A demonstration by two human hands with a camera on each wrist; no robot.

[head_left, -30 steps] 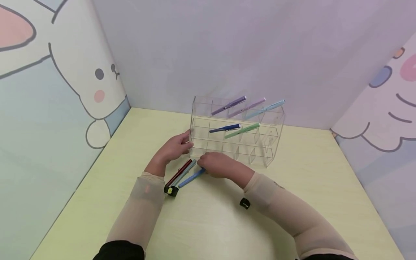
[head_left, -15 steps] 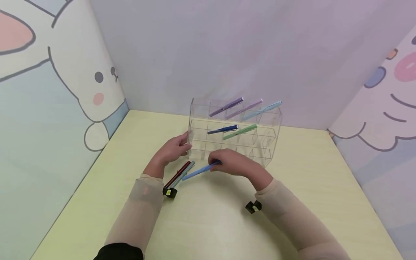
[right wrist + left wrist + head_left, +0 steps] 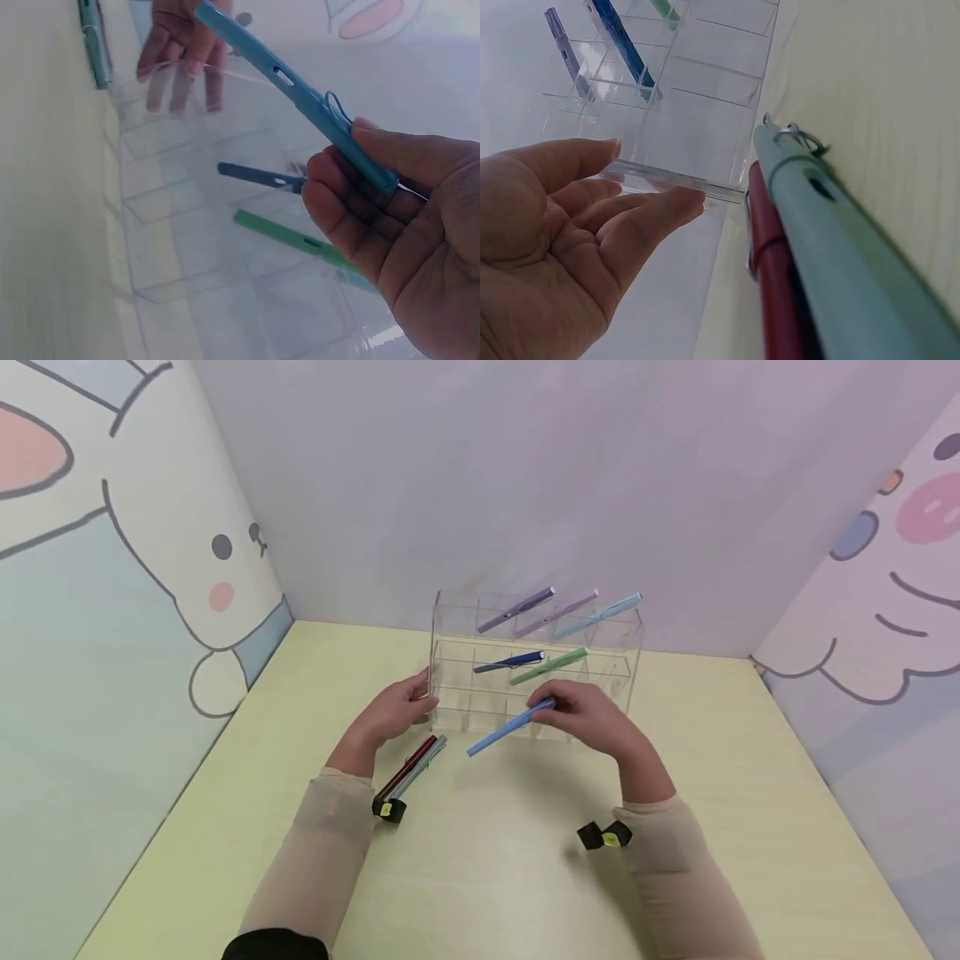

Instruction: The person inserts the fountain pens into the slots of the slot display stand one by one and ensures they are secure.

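My right hand [image 3: 588, 714] pinches a blue fountain pen [image 3: 501, 733] near its clip end, holding it tilted in the air before the clear tiered pen rack [image 3: 457, 672]. The right wrist view shows thumb and fingertips on that pen [image 3: 281, 79]. At the rack's left side, my left hand [image 3: 393, 714] grips the side panel between thumb and fingers. Pens slant across the rack: purple [image 3: 516, 610], lilac [image 3: 558, 614] and pale blue [image 3: 598, 617] on top, dark blue [image 3: 510, 662] and green [image 3: 549, 667] in the middle.
Beside my left wrist, a dark red pen [image 3: 405, 768] and a grey-green pen [image 3: 420, 768] lie side by side on the pale wooden table [image 3: 480, 877]. Behind the rack rises a lilac backdrop [image 3: 480, 485]; cartoon-printed panels flank both sides.
The blue pen has been lifted off the table beside the other two and carried right and up toward the rack by my right hand. My left hand keeps its place.
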